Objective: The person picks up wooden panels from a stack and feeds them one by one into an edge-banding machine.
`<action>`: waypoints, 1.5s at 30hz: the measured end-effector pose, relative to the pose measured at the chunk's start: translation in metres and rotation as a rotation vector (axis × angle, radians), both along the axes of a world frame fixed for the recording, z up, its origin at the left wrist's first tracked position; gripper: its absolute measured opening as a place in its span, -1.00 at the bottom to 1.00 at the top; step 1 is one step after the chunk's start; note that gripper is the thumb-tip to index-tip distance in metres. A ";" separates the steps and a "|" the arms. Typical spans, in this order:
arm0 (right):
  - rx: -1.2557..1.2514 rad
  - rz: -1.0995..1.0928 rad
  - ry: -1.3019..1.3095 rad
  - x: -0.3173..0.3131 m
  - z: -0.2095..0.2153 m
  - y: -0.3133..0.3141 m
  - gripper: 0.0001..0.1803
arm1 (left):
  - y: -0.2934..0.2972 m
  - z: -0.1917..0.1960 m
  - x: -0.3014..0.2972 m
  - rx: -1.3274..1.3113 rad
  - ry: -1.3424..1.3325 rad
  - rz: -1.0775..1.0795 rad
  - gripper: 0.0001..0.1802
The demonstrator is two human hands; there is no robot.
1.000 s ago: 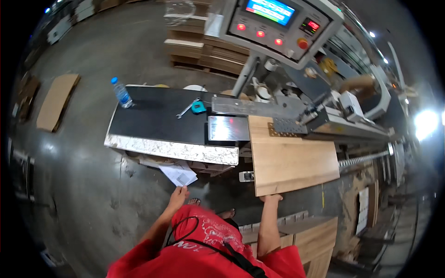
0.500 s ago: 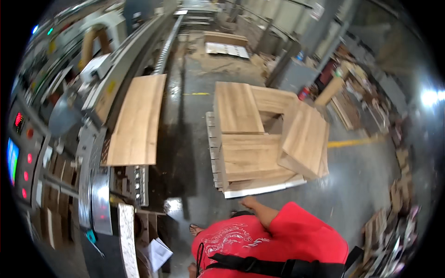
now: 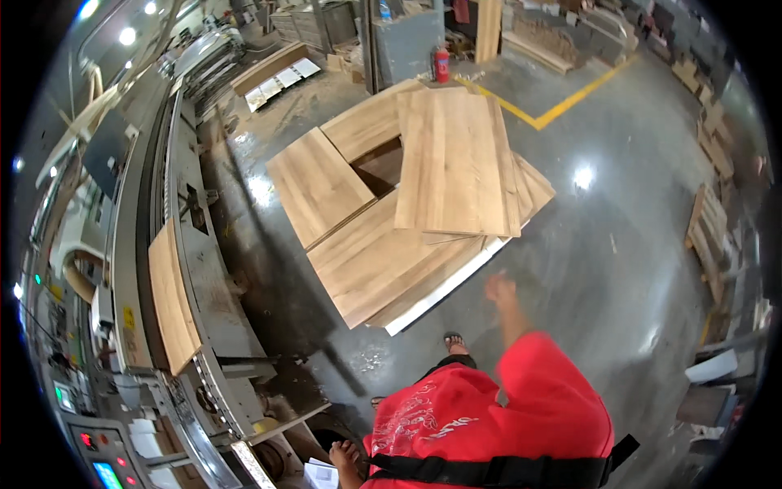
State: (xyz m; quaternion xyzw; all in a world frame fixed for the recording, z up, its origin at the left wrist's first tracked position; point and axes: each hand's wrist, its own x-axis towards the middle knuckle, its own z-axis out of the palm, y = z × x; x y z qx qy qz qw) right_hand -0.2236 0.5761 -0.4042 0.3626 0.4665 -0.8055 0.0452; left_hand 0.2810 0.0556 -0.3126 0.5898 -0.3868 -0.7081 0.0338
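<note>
My right hand (image 3: 499,289) reaches forward over the floor, just short of the near right corner of a stack of wood-grain boards (image 3: 342,261). It is a little blurred, its fingers look apart, and it holds nothing. A smaller pile of boards (image 3: 454,163) lies askew on top of that stack, nearest to this hand. My left hand (image 3: 344,455) hangs low at my side, close to some white paper sheets (image 3: 321,474); its fingers are loosely apart and nothing shows in them.
To the left, a long machine (image 3: 220,277) carries a single wood-grain board (image 3: 173,297) on its edge. A control panel (image 3: 98,448) with lit buttons sits at lower left. A red fire extinguisher (image 3: 441,65) and a yellow floor line (image 3: 570,98) lie beyond the stack. A pallet (image 3: 707,243) leans at right.
My view has turned right, so the stack and the machine appear swung round. My right arm has stretched out from my body toward the stack, and my left hand has come into clearer view.
</note>
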 end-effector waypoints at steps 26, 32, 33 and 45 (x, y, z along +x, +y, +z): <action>-0.398 0.604 -0.090 0.090 0.116 -0.044 -0.45 | 0.230 0.006 -0.384 0.104 0.076 -0.377 -0.40; -0.626 -0.060 0.137 0.040 0.102 0.054 -0.33 | 0.203 0.045 -0.334 -0.323 -0.110 -0.206 -0.37; -0.602 -0.127 0.097 0.031 0.115 0.054 -0.31 | 0.186 0.034 -0.322 -0.353 -0.052 -0.185 -0.40; -0.370 0.768 0.498 0.110 0.114 -0.082 -0.26 | 0.078 0.164 -0.132 -0.898 -0.440 0.071 -0.51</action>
